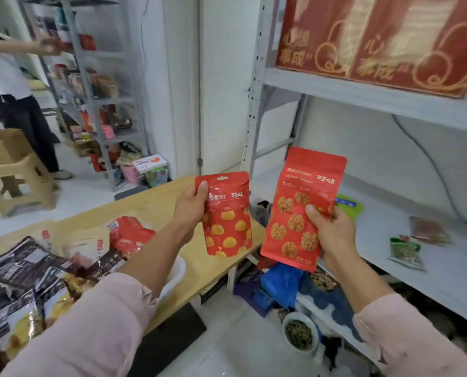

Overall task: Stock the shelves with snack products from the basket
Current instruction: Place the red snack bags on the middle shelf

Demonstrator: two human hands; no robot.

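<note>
**Two pouches held ahead of shelving.** The left hand (pixel 191 206) pinches the chestnut pouch (pixel 228 224) by its upper 9 o'clock corner, thumb on the front. The right hand (pixel 334 232) grips the walnut pouch (pixel 294 213) at its 3 o'clock edge, thumb across the front. Both pouches hang in the air near centre, between the tabletop (pixel 156 202) at 9 o'clock and the steel shelf (pixel 384 235) at 3 o'clock.

Likely failures:
- The corner-hung chestnut pouch swings and slips.
- The tall walnut pouch folds over above the grip.
- Either pouch, if dropped, lands in the floor clutter by the bowl (pixel 299 333) at 6 o'clock.
- Stood upright on the smooth shelf, the flat pouches probably topple.
</note>
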